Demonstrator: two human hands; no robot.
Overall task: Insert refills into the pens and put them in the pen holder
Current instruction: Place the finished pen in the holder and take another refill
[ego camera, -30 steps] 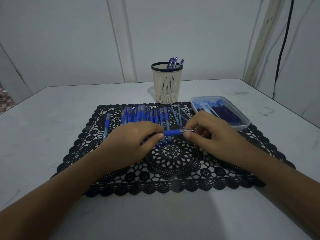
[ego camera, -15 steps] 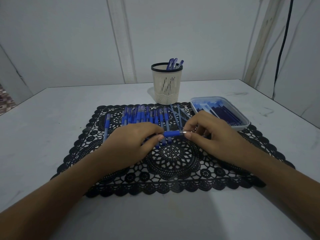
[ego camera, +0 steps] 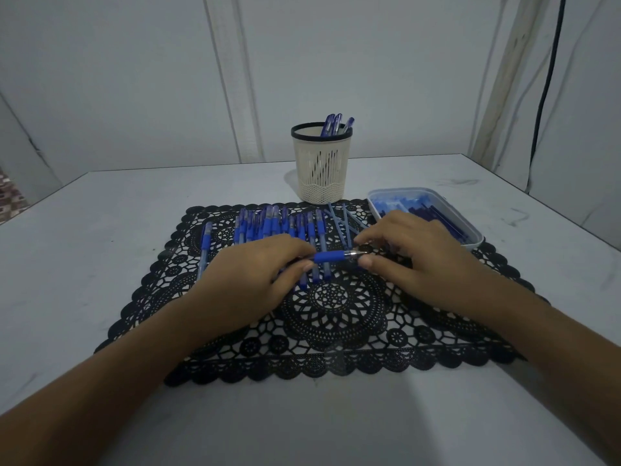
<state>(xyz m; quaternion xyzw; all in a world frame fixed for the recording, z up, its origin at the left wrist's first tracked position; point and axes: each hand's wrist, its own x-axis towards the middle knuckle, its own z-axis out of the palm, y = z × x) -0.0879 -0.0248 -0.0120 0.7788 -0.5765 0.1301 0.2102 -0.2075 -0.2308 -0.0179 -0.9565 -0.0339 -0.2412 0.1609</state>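
Tightening, seemingly, tip of pen: left hand gripping barrel, right hand pinching tip; next, likely into pen holder, toward desk far edge.

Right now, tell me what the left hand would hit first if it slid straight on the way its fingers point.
The left hand points along the pen it grips, toward the right hand. It would probably meet that hand's fingertips, pinching the pen's tip, first; exact depth is uncertain.
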